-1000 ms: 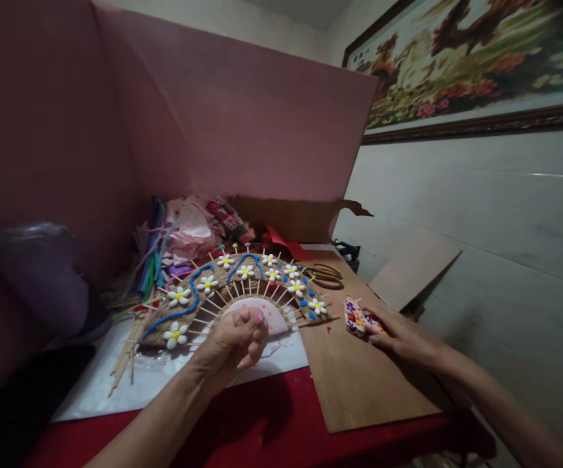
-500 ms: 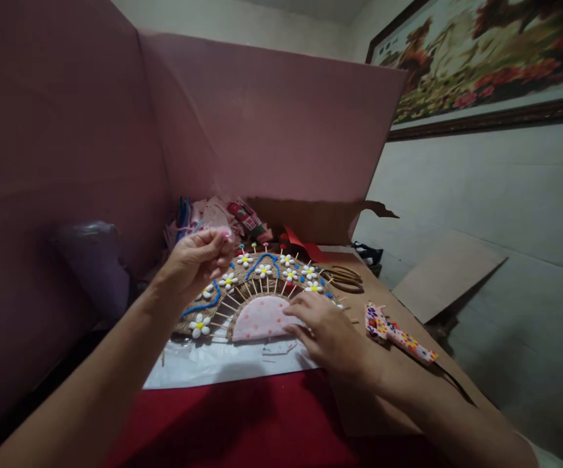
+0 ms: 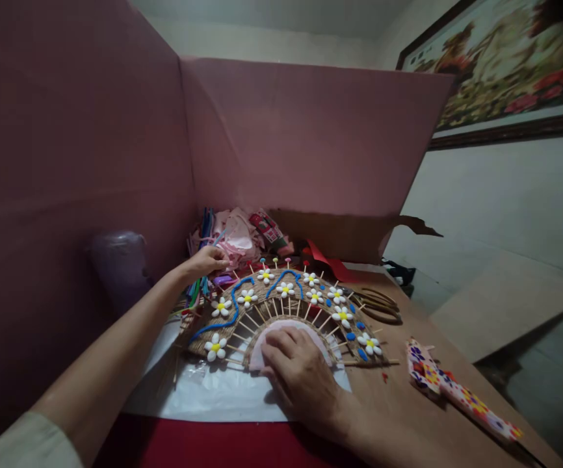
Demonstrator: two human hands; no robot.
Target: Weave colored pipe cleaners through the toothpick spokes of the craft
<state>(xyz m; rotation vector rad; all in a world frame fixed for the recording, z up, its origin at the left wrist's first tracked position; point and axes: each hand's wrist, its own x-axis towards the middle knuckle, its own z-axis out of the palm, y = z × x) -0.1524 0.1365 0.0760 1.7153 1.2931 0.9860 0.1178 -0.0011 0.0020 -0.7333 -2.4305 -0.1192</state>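
Note:
A fan-shaped piece (image 3: 242,322) lies on the table, its band wound with brown cord and set with white daisies, blue lines and blue dots. Thin wooden sticks (image 3: 247,320) radiate through it, several tipped with small coloured knobs (image 3: 288,261). My right hand (image 3: 303,374) lies over the pale pink half-round (image 3: 258,354) at its base, fingers stretched together across it. At the fan's upper left edge, close to a bare stick end, my left hand (image 3: 206,261) is closed in a pinch; what its fingertips hold is too small to make out.
Pink scraps (image 3: 235,237) and coloured strips (image 3: 207,224) pile up behind the fan. Scissors (image 3: 376,305) lie to its right, and a flower-patterned glue gun (image 3: 457,390) with a cord is nearer. White plastic sheet (image 3: 188,396) and red cloth (image 3: 203,445) cover the front.
My left hand has come down to the fan's upper left edge, with a small pink thing at its fingertips before. My right hand now lies flatter across the half-round. The view has shifted.

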